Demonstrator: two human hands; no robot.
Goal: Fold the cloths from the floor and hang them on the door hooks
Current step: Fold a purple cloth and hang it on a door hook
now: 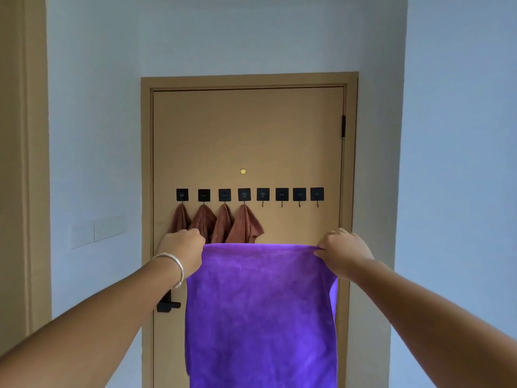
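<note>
A purple cloth (261,312) hangs flat in front of the tan door (246,135), stretched between both hands. My left hand (183,252) grips its top left corner and my right hand (342,252) pinches its top right corner. A row of several black square hooks (282,194) runs across the door. Brown cloths (244,225) hang from the left hooks; the right hooks are bare. The purple cloth hides the brown cloths' lower ends and the door's lower half.
A black door handle (167,305) sticks out at the door's left edge, just beside my left forearm. Pale walls (95,135) flank the door on both sides. A white switch panel (96,231) is on the left wall.
</note>
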